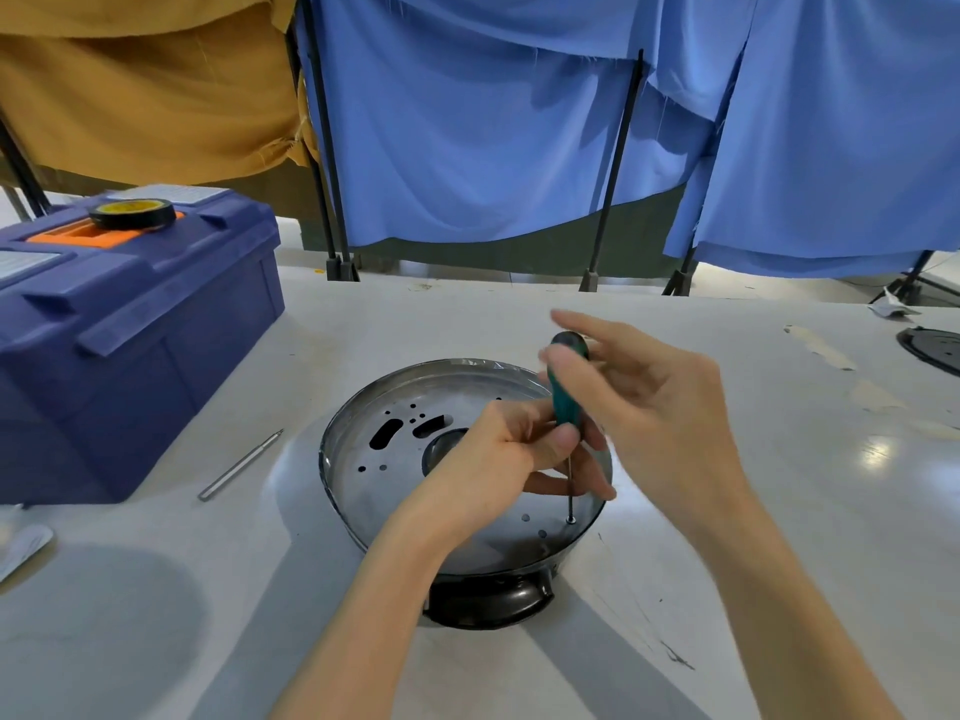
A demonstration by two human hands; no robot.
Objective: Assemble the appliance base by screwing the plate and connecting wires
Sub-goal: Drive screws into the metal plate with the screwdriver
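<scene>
A round metal appliance base (363,407) with a perforated silver plate (395,475) lies upside down on the white table, its black handle (488,600) toward me. A green-handled screwdriver (563,392) stands upright with its thin shaft on a small screw (571,520) near the plate's near right edge. My left hand (509,459) pinches the lower end of the handle and steadies the shaft. My right hand (649,407) holds the handle's top between thumb and fingers, the other fingers spread. No wires are visible.
A blue toolbox (119,356) with a roll of black tape (132,214) on its lid stands at the left. A loose metal bit (240,465) lies between toolbox and base. A black round part (932,348) sits at the far right edge. Blue and mustard cloths hang behind the table.
</scene>
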